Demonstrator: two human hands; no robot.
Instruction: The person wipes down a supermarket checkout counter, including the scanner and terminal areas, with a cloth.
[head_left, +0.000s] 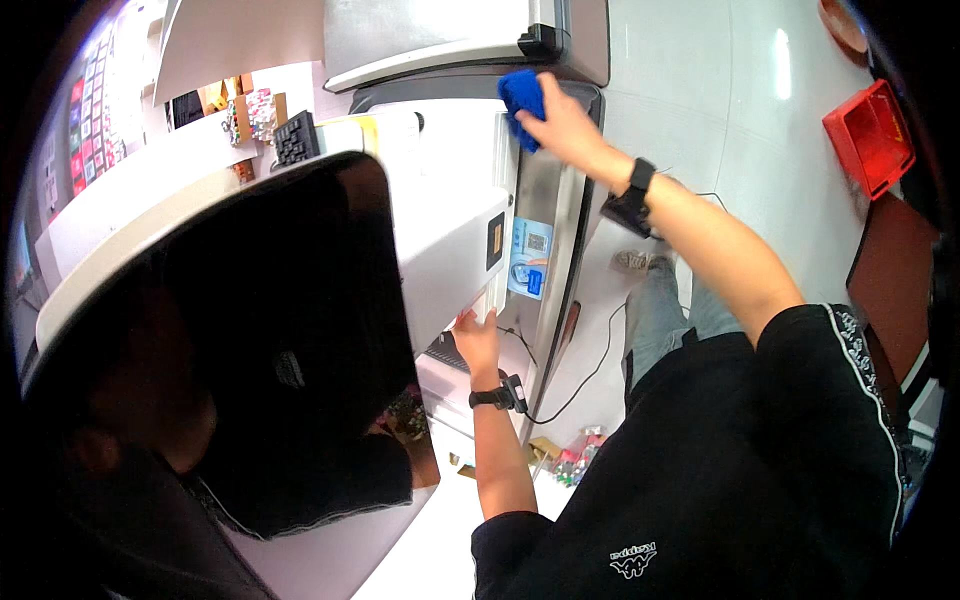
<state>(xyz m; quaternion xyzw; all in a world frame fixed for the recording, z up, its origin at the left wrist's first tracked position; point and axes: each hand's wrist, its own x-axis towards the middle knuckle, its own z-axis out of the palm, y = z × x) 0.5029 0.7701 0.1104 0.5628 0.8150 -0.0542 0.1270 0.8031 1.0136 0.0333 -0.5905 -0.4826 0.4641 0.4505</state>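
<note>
My right hand (566, 124) is closed around a folded blue cloth (520, 105), near the far end of a white-topped counter unit with a grey metal edge strip (540, 180). My left hand (478, 341) reaches to the lower edge of a white boxy device (454, 266). Some of its fingers are hidden there, so its grip is unclear. A blue printed card (531, 259) with a printed code lies on the metal strip between the hands. A black wristband with a small module (502, 397) sits on my left wrist, and another black band (639, 180) on my right.
A large glossy black panel (300, 300) fills the left, reflecting dark shapes. Behind it are a black keyboard (296, 139) and small goods (259, 112). A cable (607, 352) hangs from the left wristband. A red plastic crate (870, 139) stands at the right.
</note>
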